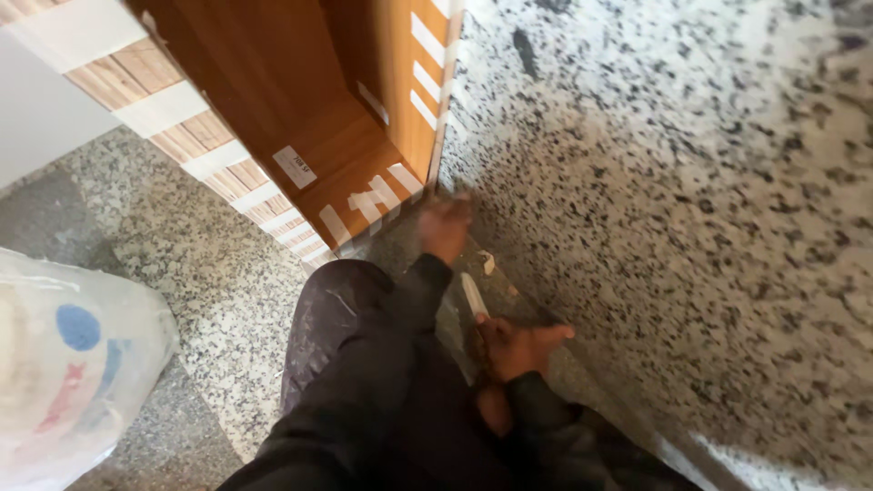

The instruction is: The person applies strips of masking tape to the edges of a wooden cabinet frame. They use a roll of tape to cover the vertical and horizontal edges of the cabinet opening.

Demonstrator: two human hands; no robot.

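Note:
My left hand (446, 225) reaches forward to the floor corner where the wooden cabinet (309, 109) meets the speckled granite wall (673, 182). It is blurred, with fingers curled against the cabinet's lower edge. My right hand (523, 345) is low beside the wall's base. It grips a brownish handle with a narrow white blade (474, 295) pointing toward the corner, and its fingers stretch out toward the wall. My dark-clothed knee (332, 309) is bent below both arms.
White tape strips (368, 202) cross the cabinet's edges, and a white label (295, 166) is stuck on its side. A white printed sack (73, 364) lies at the left on the granite floor (209, 273). A small white scrap (488, 262) lies near the wall.

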